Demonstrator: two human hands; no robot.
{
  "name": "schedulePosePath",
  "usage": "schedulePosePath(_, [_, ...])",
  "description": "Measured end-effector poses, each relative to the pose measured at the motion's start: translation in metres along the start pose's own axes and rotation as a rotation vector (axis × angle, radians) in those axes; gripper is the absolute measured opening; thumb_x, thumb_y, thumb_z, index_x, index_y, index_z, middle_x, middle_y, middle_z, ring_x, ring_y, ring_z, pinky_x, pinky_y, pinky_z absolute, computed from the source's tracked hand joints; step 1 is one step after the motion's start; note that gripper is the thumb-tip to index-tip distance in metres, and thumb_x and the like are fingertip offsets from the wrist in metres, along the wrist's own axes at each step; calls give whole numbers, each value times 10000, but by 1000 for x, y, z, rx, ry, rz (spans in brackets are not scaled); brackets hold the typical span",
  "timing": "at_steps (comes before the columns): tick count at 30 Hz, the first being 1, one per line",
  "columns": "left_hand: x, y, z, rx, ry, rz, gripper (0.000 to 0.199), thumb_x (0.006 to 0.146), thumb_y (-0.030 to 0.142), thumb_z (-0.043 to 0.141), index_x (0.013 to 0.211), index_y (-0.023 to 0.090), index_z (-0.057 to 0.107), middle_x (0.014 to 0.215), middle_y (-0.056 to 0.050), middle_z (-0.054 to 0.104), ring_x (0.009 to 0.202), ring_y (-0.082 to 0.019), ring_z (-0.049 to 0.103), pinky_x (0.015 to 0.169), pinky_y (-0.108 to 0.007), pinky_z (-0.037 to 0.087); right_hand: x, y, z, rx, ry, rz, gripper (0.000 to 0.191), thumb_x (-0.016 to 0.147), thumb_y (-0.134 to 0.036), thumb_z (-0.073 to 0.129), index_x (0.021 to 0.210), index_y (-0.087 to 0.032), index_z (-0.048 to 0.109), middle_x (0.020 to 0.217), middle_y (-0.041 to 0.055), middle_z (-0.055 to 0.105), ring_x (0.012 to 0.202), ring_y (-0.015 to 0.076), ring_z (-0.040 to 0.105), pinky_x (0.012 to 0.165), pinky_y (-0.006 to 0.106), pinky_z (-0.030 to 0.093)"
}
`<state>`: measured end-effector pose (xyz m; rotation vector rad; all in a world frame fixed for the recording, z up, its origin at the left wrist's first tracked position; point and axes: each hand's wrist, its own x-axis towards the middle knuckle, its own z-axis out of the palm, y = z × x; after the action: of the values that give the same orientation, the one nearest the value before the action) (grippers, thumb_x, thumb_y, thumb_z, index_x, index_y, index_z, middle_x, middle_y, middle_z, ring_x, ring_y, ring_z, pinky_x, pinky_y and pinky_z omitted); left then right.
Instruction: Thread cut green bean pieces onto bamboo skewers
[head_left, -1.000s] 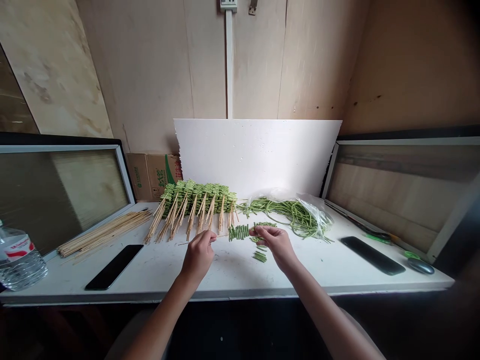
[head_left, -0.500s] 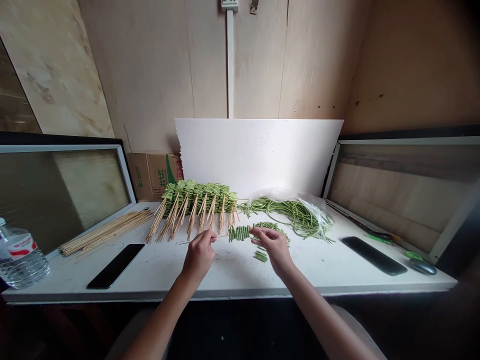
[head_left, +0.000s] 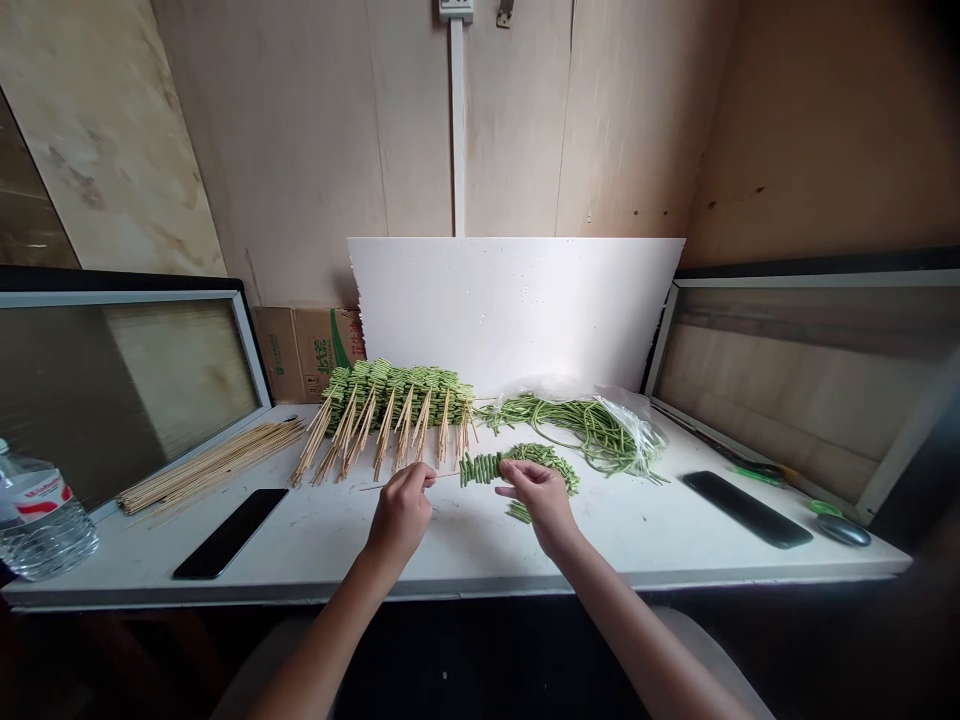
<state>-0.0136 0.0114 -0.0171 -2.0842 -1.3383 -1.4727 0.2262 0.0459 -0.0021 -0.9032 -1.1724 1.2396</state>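
Observation:
My left hand (head_left: 406, 508) is closed around a thin wooden skewer (head_left: 448, 473), whose bare end sticks out to the left of the fist. Several short green bean pieces (head_left: 478, 468) sit side by side across the skewer, to the right of that hand. At the right end of this row my right hand (head_left: 541, 500) pinches a bean piece between thumb and fingertips; the fingers partly cover it. Behind and below the right hand lies a pile of cut bean pieces (head_left: 551, 460) on the white table (head_left: 465, 555).
Filled bean skewers (head_left: 397, 385) are stacked at the back left. Bare skewers (head_left: 214, 460) lie left, near a phone (head_left: 231, 533) and a water bottle (head_left: 46, 515). Long beans (head_left: 585, 425) rest on a plastic bag at the back right. Another dark phone (head_left: 748, 510) and a mouse (head_left: 844, 529) lie right.
My right hand has shifted slightly left and down at the end of the bean row. The left hand keeps its hold on the skewer, almost unmoved. The view has shifted slightly.

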Motion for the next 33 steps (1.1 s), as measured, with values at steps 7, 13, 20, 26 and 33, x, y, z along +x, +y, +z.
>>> schedulePosePath(7, [3,-1,-1,-24,32,-78,387,736,-90,399,867,211,604,814,-18,715,784,-175,727,673,-234,554,2,1,4,26,-2,40,411,720,-552,849,905,-187,807,1072,130,779,969,304,757,844,389,598])
schedulePosePath(13, [2,1,1,-29,27,-116,323,789,-57,423,851,216,585,787,-14,701,764,-175,721,661,-231,542,-3,-5,6,-30,-37,18,392,765,-571,803,922,-212,814,1025,135,796,1062,326,733,788,371,608])
schedulePosePath(20, [0,-3,4,-36,7,-128,319,809,-42,422,872,221,591,819,-24,718,798,-190,733,663,-246,547,-3,-7,5,-77,-47,-10,334,772,-531,806,906,-225,805,974,112,808,1001,306,751,719,354,611])
schedulePosePath(26, [2,-3,1,-29,16,-185,277,847,-13,442,865,214,600,823,-22,727,804,-185,737,666,-241,531,-2,-17,1,-6,-37,-69,312,804,-528,781,890,-228,800,1018,112,804,1058,309,731,720,341,599])
schedulePosePath(33, [2,0,0,-43,7,-180,262,867,10,446,880,211,614,826,-27,727,797,-184,734,675,-242,529,5,-19,-5,184,-81,7,328,766,-495,828,952,-228,787,1095,108,793,1162,314,697,802,336,581])
